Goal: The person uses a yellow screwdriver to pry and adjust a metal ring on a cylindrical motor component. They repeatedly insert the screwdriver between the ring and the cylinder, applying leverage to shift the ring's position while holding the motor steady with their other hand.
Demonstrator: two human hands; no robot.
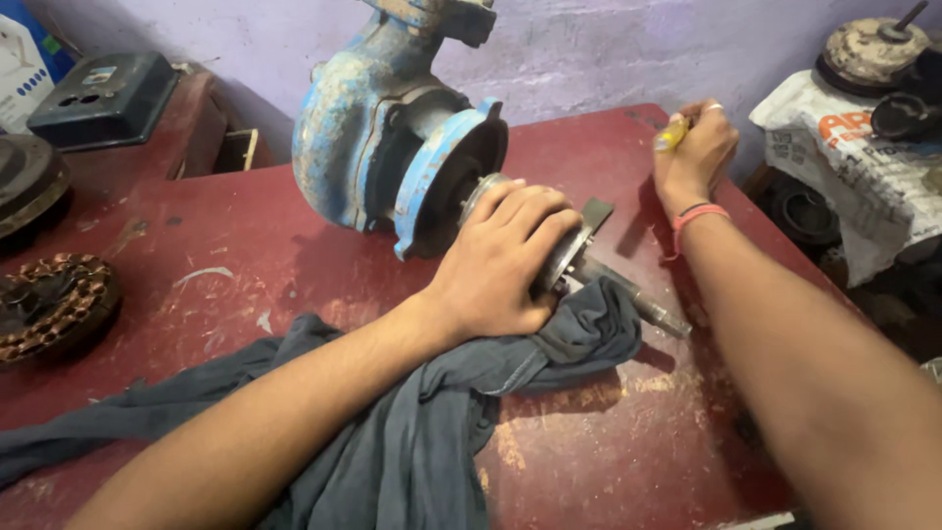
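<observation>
Head view. The fingers (535,211) of the left hand (500,260) are wrapped over a round metal disc (569,257) that sits on a steel shaft (638,302); the grip is closed on the disc. The disc and shaft lie on a grey cloth (412,432) spread over the red tabletop (245,245), just beside the open face of a blue pump casing (392,147). The shaft end points away from the casing, toward the right forearm.

The right hand (695,155) rests farther back on the tabletop, well apart from the disc, closed around a small yellow-handled tool (671,135). The working end of the tool is hidden by the hand.

Step in hand, as a judgement: the shaft assembly is being steadied at the casing mouth while the tool is kept ready. Bringing the tool to the assembly would call for a firm hold on the disc so that the shaft does not roll on the cloth.

Count: one pump casing, one disc, one shaft, one cloth, one tool. To the left lies one wound copper coil part (54,304) and one dark box (103,98). To the right, one printed sack (863,167) carries rusty round parts; their number cannot be told.
</observation>
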